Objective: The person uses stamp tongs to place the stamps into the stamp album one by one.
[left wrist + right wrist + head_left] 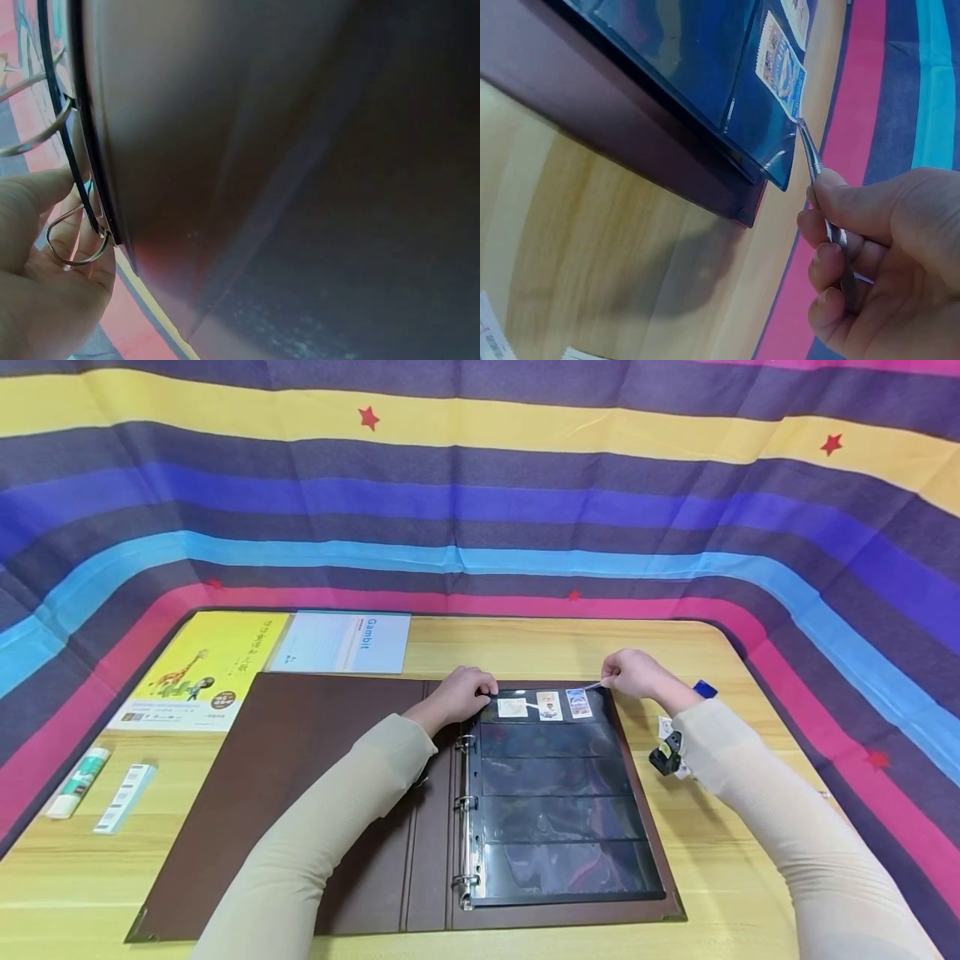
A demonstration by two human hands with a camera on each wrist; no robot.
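Observation:
A brown ring binder lies spread on the table, with a black stock page of clear pockets on its rings. Along the page's top strip sit three postage stamps: a pale one, an orange-toned one and a blue-purple one. My left hand pinches the page's upper left corner; in the left wrist view its thumb and fingers are around the edge beside a metal ring. My right hand grips metal tweezers, whose tips meet the corner of the blue-purple stamp.
Right of the binder are a small black object, a blue item and paper pieces partly under the right sleeve. At left lie a glue stick, a pale strip, a yellow booklet and a white Gambit pad.

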